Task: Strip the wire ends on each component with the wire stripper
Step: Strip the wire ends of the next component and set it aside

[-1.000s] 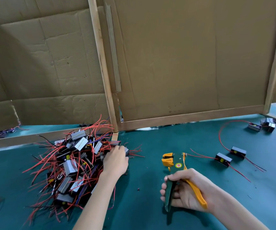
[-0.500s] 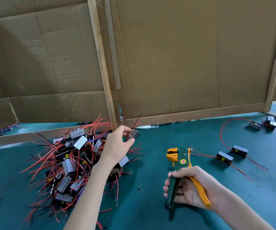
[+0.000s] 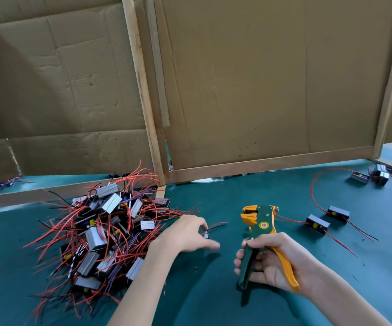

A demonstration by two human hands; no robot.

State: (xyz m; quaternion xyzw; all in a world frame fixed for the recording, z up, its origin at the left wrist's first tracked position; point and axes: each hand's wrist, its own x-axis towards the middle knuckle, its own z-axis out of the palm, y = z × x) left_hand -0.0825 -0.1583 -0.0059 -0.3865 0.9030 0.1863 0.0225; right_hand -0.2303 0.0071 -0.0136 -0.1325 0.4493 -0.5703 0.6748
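Note:
A heap of small box-shaped components [image 3: 103, 234] with red and black wires lies on the green table [image 3: 202, 302] at the left. My left hand [image 3: 185, 234] holds one small component [image 3: 206, 235] just right of the heap, and its red and black wires point right toward the stripper. My right hand [image 3: 272, 262] grips the handles of a green and yellow wire stripper [image 3: 260, 234], jaws up and facing left. Hand and stripper are a short gap apart.
Two black components [image 3: 317, 224] with red wires lie to the right of the stripper, and several more [image 3: 369, 176] sit at the far right. Cardboard panels in wooden frames [image 3: 260, 90] stand along the back of the table.
My left hand took a component out of the heap, lifted it, then brought it down and right toward the stripper. My right hand with the stripper barely moved.

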